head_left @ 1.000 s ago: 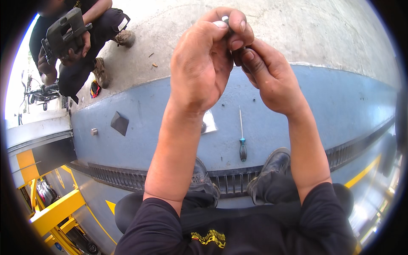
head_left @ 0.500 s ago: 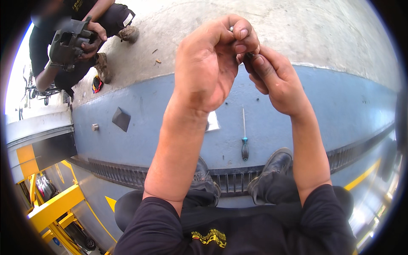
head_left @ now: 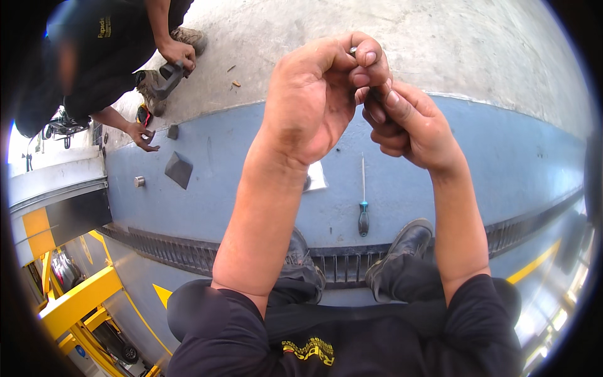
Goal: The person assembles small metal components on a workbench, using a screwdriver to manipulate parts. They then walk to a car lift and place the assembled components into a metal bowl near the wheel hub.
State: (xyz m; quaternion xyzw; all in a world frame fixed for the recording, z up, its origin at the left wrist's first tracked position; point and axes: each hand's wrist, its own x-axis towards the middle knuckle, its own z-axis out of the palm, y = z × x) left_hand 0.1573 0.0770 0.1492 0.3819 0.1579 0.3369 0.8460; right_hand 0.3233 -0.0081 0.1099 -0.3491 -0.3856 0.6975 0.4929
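Head view: small shiny part (head_left: 353,49) is pinched in the left hand (head_left: 314,100) above the blue floor (head_left: 477,169), right hand (head_left: 411,122) bunched just beside, its hold not discernible; part could be dropped if the pinch slips, and it's mostly hidden by curled fingers (head_left: 370,58).

Small piece (head_left: 353,51) in the left hand (head_left: 326,97) is showing a silvery tip. Below that and the right hand (head_left: 411,122), the screwdriver (head_left: 363,212) is rocking teal and black on its handle. The floor strip (head_left: 408,195) beneath them is going blue, concrete (head_left: 458,56) beyond them is looking pale grey. Lower, the drain grate (head_left: 342,267) is running black stripes (neat, honestly), and lower left a beam (head_left: 81,298) is screaming yellow.
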